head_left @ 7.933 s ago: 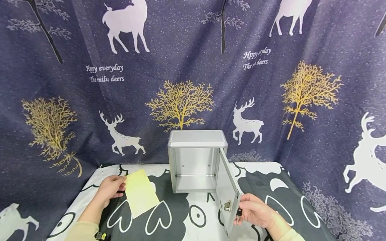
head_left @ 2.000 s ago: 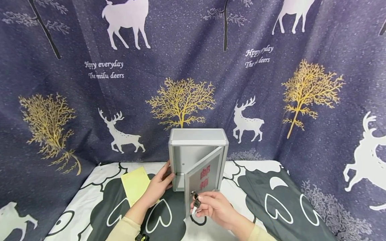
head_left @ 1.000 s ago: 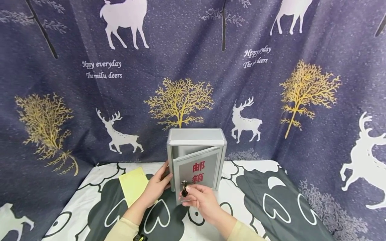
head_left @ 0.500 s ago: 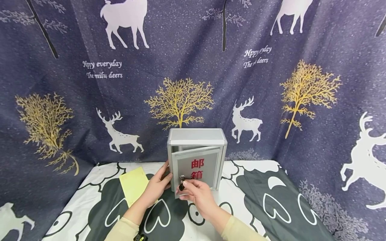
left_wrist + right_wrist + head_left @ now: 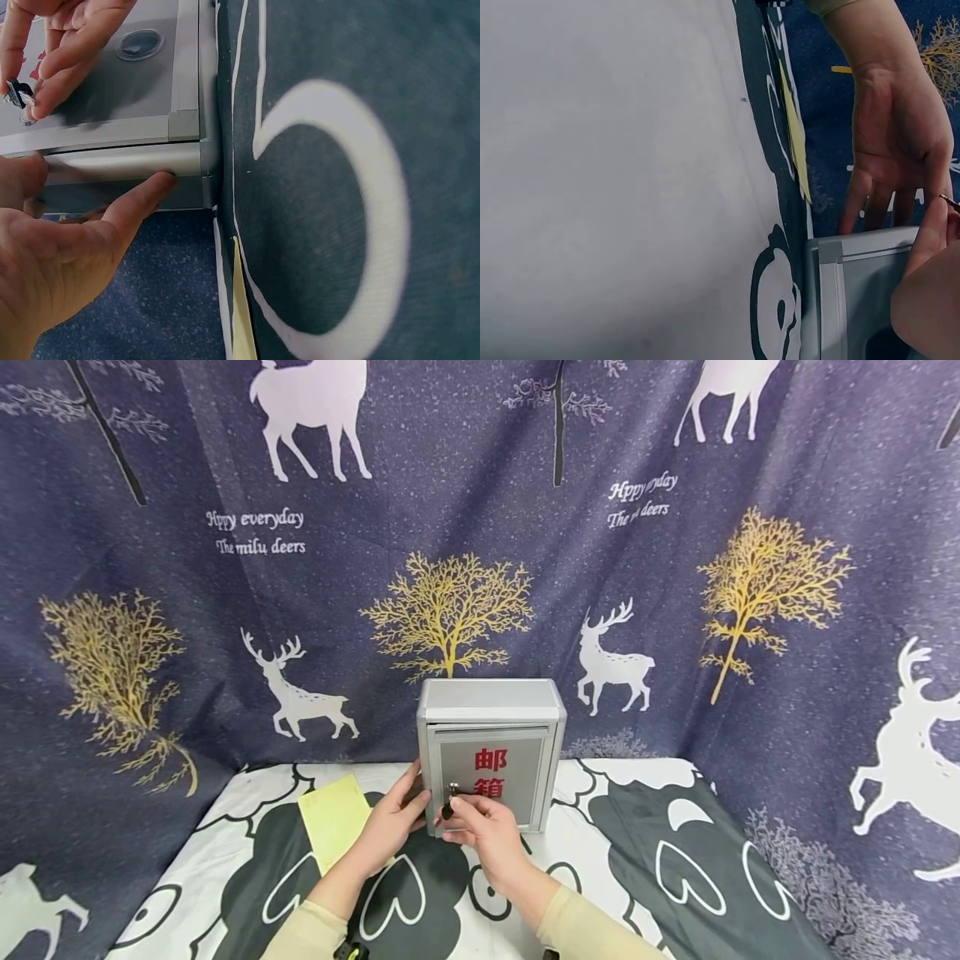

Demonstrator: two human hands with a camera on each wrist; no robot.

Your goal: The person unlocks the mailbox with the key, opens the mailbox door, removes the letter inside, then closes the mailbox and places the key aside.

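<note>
A silver metal mailbox (image 5: pixel 491 697) with red characters on its front door stands on the patterned cloth, against the hanging. Its door (image 5: pixel 517 777) lies flush, or nearly so, with the frame. My right hand (image 5: pixel 495 839) pinches a black-headed key (image 5: pixel 447 811) at the door's lock (image 5: pixel 453 787). Against the mailbox's left side rests my left hand (image 5: pixel 386 827), fingers extended along the wall; in the left wrist view a fingertip (image 5: pixel 161 180) presses that side. Left of the box lies a yellow envelope-like paper (image 5: pixel 333 818), partly behind my left forearm. The mailbox's inside is hidden.
A dark blue hanging (image 5: pixel 480 527) printed with deer and trees rises right behind the mailbox. The black-and-white cloth (image 5: pixel 660 860) spreads out to both sides and in front.
Earlier the door stood wide open and my left hand held the yellow paper. That hand moved to the box's side. My right hand has swung the door inward to the frame, keeping the key.
</note>
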